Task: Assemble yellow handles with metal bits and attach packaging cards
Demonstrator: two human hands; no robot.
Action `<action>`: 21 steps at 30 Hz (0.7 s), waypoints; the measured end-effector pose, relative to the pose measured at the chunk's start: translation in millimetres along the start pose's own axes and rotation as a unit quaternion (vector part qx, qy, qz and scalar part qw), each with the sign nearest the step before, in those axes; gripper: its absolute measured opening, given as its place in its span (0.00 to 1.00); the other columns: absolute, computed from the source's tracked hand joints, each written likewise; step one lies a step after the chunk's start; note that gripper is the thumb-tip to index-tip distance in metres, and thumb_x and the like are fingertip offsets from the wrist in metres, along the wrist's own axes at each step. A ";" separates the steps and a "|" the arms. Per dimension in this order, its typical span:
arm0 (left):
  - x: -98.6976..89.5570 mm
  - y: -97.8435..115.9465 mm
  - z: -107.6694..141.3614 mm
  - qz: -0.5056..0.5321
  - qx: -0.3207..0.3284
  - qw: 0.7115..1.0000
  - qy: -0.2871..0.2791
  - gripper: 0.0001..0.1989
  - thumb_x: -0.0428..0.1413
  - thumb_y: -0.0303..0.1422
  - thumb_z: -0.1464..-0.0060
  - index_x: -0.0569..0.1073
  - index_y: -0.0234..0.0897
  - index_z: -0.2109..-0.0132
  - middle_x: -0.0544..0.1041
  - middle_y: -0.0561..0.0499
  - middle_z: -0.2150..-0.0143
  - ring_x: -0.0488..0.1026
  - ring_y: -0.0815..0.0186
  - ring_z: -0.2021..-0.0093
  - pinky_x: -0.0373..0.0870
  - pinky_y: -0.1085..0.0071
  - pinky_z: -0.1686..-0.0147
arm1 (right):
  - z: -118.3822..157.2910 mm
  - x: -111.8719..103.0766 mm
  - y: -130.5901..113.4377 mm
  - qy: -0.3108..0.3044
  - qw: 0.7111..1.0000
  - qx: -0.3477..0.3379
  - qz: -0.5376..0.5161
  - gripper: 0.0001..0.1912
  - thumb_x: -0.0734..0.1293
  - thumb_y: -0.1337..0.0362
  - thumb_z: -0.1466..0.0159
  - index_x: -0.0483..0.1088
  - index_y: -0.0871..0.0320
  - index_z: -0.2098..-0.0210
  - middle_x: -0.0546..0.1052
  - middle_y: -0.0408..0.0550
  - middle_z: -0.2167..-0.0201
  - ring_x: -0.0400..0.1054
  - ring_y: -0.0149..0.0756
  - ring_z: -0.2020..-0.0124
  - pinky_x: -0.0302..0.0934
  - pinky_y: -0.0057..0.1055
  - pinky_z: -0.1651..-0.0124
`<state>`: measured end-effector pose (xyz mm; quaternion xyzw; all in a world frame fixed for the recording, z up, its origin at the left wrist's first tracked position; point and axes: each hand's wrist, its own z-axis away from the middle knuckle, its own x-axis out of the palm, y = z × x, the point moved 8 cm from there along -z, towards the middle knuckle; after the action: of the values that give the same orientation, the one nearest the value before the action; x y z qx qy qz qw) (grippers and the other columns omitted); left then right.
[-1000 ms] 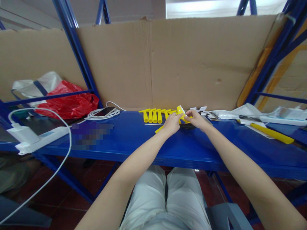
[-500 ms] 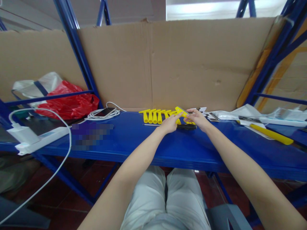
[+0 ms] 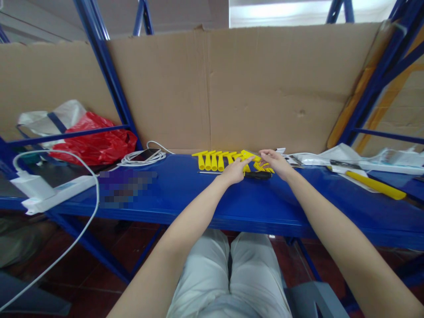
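Observation:
Near the back of the blue table, my left hand (image 3: 237, 170) is closed on a yellow scraper-like piece (image 3: 247, 154), whose head shows above the fingers. To its right, my right hand (image 3: 273, 162) has its fingers curled at the piece's right end; what they pinch, if anything, is too small to tell. Several yellow handles (image 3: 214, 162) stand in a row left of my left hand. More yellow pieces (image 3: 264, 168) lie between and below the hands. A screwdriver (image 3: 257, 175) with a black handle lies in front of them, its shaft pointing left.
Cardboard (image 3: 265, 88) stands behind the table (image 3: 185, 194). At left are a white power strip (image 3: 73, 187), a coiled cable (image 3: 142, 158) and a red bag (image 3: 96, 139). A yellow-handled tool (image 3: 376, 184) and white plastic packaging (image 3: 341, 153) lie at right.
My right hand has shifted slightly right, away from the left hand. The yellow piece in my left hand has tilted and dropped a little.

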<state>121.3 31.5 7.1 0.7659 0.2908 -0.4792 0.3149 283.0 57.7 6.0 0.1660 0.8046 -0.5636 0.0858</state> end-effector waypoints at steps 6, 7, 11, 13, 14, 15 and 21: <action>-13.8 -17.8 -1.4 0.160 -0.113 0.977 0.082 0.40 0.49 0.15 0.47 0.56 0.43 0.29 0.62 0.39 0.33 0.70 0.57 0.40 0.71 0.65 0.45 | -5.9 -66.3 14.3 0.128 0.911 -0.018 0.393 0.14 0.60 0.65 0.35 0.77 0.60 0.59 0.76 0.61 0.53 0.68 0.49 0.47 0.62 0.45 0.44; -13.2 -20.9 -1.1 0.203 -0.134 0.967 0.081 0.42 0.49 0.15 0.48 0.55 0.45 0.28 0.61 0.39 0.32 0.72 0.57 0.43 0.73 0.66 0.49 | -4.8 -73.4 20.0 0.128 0.893 0.000 0.432 0.15 0.60 0.64 0.35 0.78 0.59 0.58 0.75 0.62 0.51 0.67 0.52 0.45 0.61 0.47 0.44; -1.7 -24.7 -0.1 0.378 -0.199 0.904 0.027 0.45 0.47 0.17 0.45 0.42 0.50 0.26 0.70 0.40 0.39 0.78 0.65 0.64 0.76 0.72 0.71 | -0.2 -88.5 42.3 0.106 0.849 0.088 0.509 0.14 0.65 0.63 0.38 0.80 0.55 0.58 0.74 0.60 0.48 0.65 0.58 0.44 0.61 0.54 0.46; 0.8 -20.8 -0.3 0.441 -0.201 0.875 0.008 0.45 0.48 0.18 0.44 0.40 0.50 0.26 0.72 0.41 0.42 0.75 0.70 0.70 0.72 0.75 0.75 | -0.2 -88.7 47.5 0.092 0.843 0.101 0.521 0.12 0.66 0.63 0.39 0.81 0.53 0.60 0.75 0.58 0.49 0.65 0.57 0.45 0.61 0.56 0.47; 1.0 -18.1 -0.6 0.465 -0.197 0.863 0.002 0.45 0.48 0.18 0.44 0.41 0.51 0.26 0.72 0.41 0.42 0.73 0.73 0.72 0.71 0.76 0.77 | -0.9 -88.3 48.8 0.087 0.842 0.099 0.523 0.12 0.66 0.64 0.40 0.81 0.52 0.62 0.76 0.58 0.50 0.65 0.57 0.45 0.61 0.56 0.47; 1.0 -15.3 -1.0 0.486 -0.192 0.853 -0.005 0.45 0.48 0.18 0.45 0.42 0.52 0.26 0.72 0.42 0.42 0.71 0.75 0.74 0.70 0.77 0.78 | -1.7 -88.1 49.9 0.083 0.842 0.097 0.524 0.11 0.66 0.64 0.40 0.81 0.52 0.63 0.76 0.57 0.51 0.65 0.57 0.45 0.61 0.55 0.48; 4.5 -4.5 -0.6 0.546 -0.186 0.815 -0.061 0.43 0.50 0.19 0.45 0.46 0.52 0.27 0.75 0.46 0.51 0.66 0.78 0.79 0.65 0.79 0.79 | -7.2 -90.2 58.9 0.067 0.837 0.093 0.535 0.09 0.67 0.64 0.42 0.81 0.54 0.67 0.78 0.58 0.55 0.67 0.55 0.48 0.63 0.54 0.48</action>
<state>119.9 35.4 2.2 0.6951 -0.1114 -0.2109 0.6782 388.7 67.3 -13.8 0.6157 0.5379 -0.4891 0.3039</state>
